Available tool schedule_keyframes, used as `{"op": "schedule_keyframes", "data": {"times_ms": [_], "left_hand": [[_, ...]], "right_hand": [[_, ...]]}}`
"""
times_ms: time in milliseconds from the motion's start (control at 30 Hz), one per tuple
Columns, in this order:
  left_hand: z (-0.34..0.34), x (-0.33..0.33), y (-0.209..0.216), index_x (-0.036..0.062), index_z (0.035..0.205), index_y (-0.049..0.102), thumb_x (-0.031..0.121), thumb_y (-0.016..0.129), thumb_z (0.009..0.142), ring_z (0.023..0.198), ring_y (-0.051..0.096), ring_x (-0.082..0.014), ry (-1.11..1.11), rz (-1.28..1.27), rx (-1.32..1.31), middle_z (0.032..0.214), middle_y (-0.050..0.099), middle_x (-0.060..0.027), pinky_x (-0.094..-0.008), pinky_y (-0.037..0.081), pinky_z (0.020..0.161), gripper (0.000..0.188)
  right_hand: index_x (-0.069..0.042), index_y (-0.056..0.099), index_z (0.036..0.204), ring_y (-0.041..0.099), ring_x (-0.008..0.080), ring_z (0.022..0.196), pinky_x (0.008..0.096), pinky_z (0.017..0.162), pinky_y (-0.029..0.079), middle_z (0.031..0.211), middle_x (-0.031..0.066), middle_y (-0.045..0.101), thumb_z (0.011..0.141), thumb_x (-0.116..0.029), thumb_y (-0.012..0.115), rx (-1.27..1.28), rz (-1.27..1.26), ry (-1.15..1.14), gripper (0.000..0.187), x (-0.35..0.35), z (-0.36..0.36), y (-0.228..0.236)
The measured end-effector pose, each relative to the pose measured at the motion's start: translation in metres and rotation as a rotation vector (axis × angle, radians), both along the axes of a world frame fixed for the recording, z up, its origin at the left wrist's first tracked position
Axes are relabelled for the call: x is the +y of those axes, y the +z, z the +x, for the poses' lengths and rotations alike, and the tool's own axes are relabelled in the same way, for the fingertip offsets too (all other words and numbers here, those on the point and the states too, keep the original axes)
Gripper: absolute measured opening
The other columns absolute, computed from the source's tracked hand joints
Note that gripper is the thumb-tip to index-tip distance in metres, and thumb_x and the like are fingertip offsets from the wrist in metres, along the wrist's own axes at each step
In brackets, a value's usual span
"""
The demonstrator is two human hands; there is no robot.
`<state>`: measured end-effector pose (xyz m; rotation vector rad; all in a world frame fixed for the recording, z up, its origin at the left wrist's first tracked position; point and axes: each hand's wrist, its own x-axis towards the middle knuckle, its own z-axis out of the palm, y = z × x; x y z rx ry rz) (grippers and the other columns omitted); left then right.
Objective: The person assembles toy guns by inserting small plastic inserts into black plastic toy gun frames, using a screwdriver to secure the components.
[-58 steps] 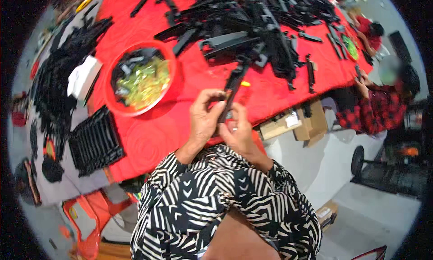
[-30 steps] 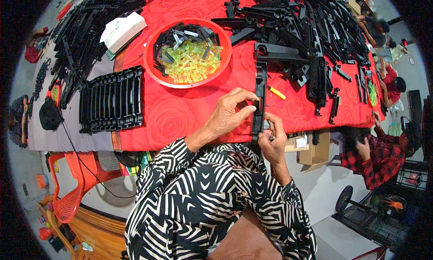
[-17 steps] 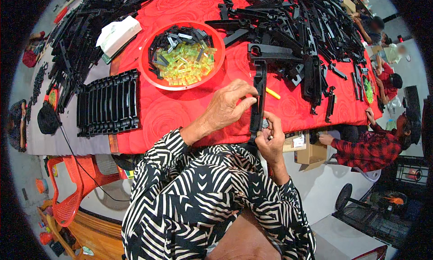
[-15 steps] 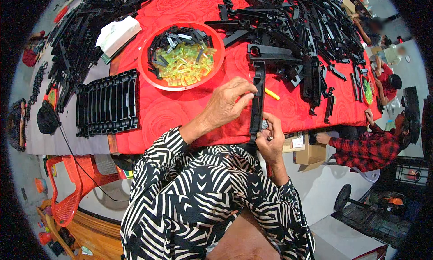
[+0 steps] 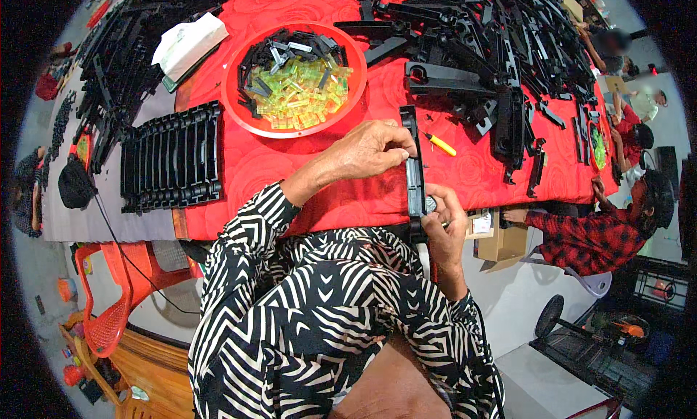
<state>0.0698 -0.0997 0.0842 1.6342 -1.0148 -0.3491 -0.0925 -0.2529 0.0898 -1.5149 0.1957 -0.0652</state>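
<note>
A long, narrow black plastic part (image 5: pixel 414 178) is upright between my hands at the table's front edge, its hollowed side partly in sight. My left hand (image 5: pixel 369 152) is closed, thumb and fingers pinching at its upper half; whether a small piece is between the fingertips is hidden. Lower down, the curled fingers of my right hand (image 5: pixel 444 226) grip the part near its bottom end. A small greyish round thing (image 5: pixel 431 203) shows by the right fingers, too small to name. A yellow-handled tool (image 5: pixel 441 144) lies on the cloth just right of the part.
A red bowl (image 5: pixel 231 107) holds yellow-green clear pieces and small black and grey ones. Several black parts stand in a row (image 5: pixel 171 157) at left. Heaps of black parts (image 5: pixel 465 49) cover the back. A tissue pack (image 5: pixel 190 45) lies far left; a person in plaid (image 5: pixel 581 241) sits right.
The black part has turned a little, showing more of its hollowed side. My right hand has shifted slightly to the right with it. The yellow-handled tool now shows more fully.
</note>
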Motion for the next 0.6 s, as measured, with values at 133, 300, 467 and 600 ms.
{"op": "schedule_keyframes", "data": {"times_ms": [133, 300, 467, 600], "left_hand": [[-0.003, 0.001, 0.001, 0.0004, 0.086, 0.061, 0.013, 0.055, 0.077, 0.071, 0.059, -0.0311, 0.06, 0.075, -0.112, 0.074, 0.06, -0.015, -0.0389, 0.046, 0.064, 0.017], [-0.001, 0.004, 0.003, -0.0002, 0.087, 0.061, 0.012, 0.054, 0.077, 0.071, 0.06, -0.0282, 0.043, 0.118, -0.137, 0.075, 0.061, -0.0147, -0.0373, 0.046, 0.064, 0.017], [0.002, 0.0, -0.007, -0.0022, 0.084, 0.061, 0.008, 0.053, 0.077, 0.063, 0.057, -0.0132, 0.0, 0.028, 0.162, 0.069, 0.061, -0.0112, -0.0311, 0.044, 0.059, 0.015], [0.006, -0.001, -0.01, -0.002, 0.083, 0.062, 0.011, 0.055, 0.077, 0.061, 0.054, -0.012, -0.019, 0.123, 0.192, 0.064, 0.059, -0.0107, -0.0314, 0.043, 0.057, 0.016]], "right_hand": [[0.004, 0.045, 0.113, 0.037, -0.0028, 0.054, 0.0131, 0.046, 0.027, 0.105, 0.008, 0.057, 0.072, 0.009, 0.046, -0.015, -0.014, -0.002, 0.041, 0.003, 0.003, 0.003], [0.005, 0.048, 0.111, 0.044, -0.0003, 0.057, 0.0133, 0.052, 0.036, 0.084, 0.0014, 0.058, 0.072, -0.003, 0.048, 0.061, -0.084, -0.015, 0.04, 0.005, 0.007, 0.01], [0.005, 0.048, 0.11, 0.048, 0.0028, 0.063, 0.0154, 0.057, 0.04, 0.09, 0.0051, 0.058, 0.069, -0.001, 0.046, 0.056, 0.121, -0.009, 0.041, -0.004, 0.006, -0.003], [0.005, 0.049, 0.109, 0.047, 0.0028, 0.067, 0.015, 0.06, 0.038, 0.094, 0.006, 0.058, 0.066, 0.001, 0.046, 0.081, 0.234, 0.015, 0.043, -0.006, 0.007, -0.007]]}}
